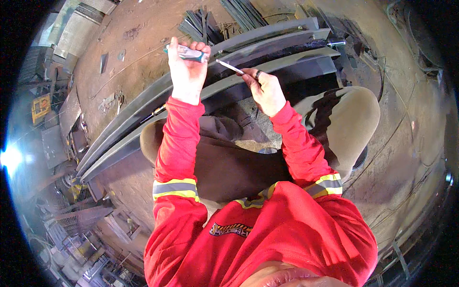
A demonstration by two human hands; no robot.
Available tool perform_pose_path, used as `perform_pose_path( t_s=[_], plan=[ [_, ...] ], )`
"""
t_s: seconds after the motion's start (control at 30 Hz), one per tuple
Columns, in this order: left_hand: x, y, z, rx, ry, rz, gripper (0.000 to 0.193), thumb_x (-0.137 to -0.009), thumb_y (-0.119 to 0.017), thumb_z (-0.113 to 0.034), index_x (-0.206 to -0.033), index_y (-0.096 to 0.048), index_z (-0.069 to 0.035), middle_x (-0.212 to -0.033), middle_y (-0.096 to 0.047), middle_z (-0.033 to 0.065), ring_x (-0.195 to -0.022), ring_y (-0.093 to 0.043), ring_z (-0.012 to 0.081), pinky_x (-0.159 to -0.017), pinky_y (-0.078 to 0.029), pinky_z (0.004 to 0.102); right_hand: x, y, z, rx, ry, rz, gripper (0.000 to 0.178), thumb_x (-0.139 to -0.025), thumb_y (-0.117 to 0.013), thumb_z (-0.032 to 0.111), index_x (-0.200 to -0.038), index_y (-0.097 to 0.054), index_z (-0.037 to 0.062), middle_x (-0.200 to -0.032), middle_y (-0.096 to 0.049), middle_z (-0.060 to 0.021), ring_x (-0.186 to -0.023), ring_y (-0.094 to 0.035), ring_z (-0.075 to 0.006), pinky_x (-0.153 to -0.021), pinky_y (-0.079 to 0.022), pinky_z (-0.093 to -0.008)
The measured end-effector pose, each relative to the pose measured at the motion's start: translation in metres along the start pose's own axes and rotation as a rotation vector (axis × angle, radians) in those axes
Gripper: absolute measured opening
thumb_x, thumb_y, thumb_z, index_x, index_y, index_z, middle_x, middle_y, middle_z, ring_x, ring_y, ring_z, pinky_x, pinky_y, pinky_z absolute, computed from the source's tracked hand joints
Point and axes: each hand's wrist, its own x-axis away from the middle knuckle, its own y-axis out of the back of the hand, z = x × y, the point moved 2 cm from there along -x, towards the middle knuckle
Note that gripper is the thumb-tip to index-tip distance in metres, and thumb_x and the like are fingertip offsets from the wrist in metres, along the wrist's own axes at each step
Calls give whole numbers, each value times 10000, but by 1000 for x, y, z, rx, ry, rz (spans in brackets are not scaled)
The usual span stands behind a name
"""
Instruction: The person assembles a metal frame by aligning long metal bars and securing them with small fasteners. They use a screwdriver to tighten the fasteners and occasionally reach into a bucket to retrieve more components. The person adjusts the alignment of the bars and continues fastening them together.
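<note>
My left hand (187, 71) is raised palm up, its fingers wrapped round a small teal-and-white tube-shaped thing (192, 53); its exact kind does not show. My right hand (266, 94), a dark ring on one finger, pinches a thin white stick (229, 66) with a dark tip that points toward the left hand. The stick and the tube-shaped thing are apart, with a small gap between them. Both hands are above long curved steel beams (270, 75) that lie across the floor in front of my knees.
Bundles of dark metal bars (244, 13) lie beyond the beams. A slender yellow-handled tool (158, 111) rests on the beams by my left forearm. Metal scrap and a yellow box-like thing (41, 108) are at the left, near a bright glare (10, 158). Cables (399, 91) cross the floor at right.
</note>
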Motion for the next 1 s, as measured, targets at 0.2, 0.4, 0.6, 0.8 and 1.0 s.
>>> perform_pose_path(
  t_s=[0.2,0.4,0.6,0.8,1.0],
  plan=[
    [4,-7,12,-26,36,-40,278,-864,-638,-286,-799,-477,-69,-739,-478,81,-743,-467,217,-739,-416,377,-2,-6,-3,-39,45,-34,154,-903,-561,93,-994,-648,4,-658,-558,-122,-588,-486,-130,-565,-434,-272],
    [7,-12,23,-164,40,-49,274,-851,-654,-290,-810,-475,-87,-741,-481,74,-749,-475,225,-755,-420,388,-2,-1,-1,40,195,-150,113,-824,-619,66,-922,-648,18,-770,-635,-194,-713,-631,-361,-602,-503,-380],
    [9,-2,34,-321,-113,-113,262,-870,-597,-286,-837,-442,-77,-693,-495,87,-667,-534,241,-637,-450,418,0,0,-2,143,337,-217,86,-805,-604,44,-885,-627,21,-810,-648,-157,-709,-638,-333,-584,-520,-386],
    [21,-21,64,-713,-155,6,277,-909,-462,-328,-823,-427,-67,-582,-540,105,-531,-535,230,-539,-419,348,6,2,1,-224,60,-163,175,-865,-549,64,-999,-645,2,-649,-572,-215,-542,-571,-362,-497,-446,-348],
    [22,-10,82,-771,-72,-7,311,-912,-470,-350,-804,-464,-59,-614,-563,115,-549,-522,201,-542,-408,331,10,4,-6,-193,144,-304,139,-843,-551,-4,-946,-642,-28,-674,-590,-216,-541,-609,-300,-519,-462,-316]
  ],
)
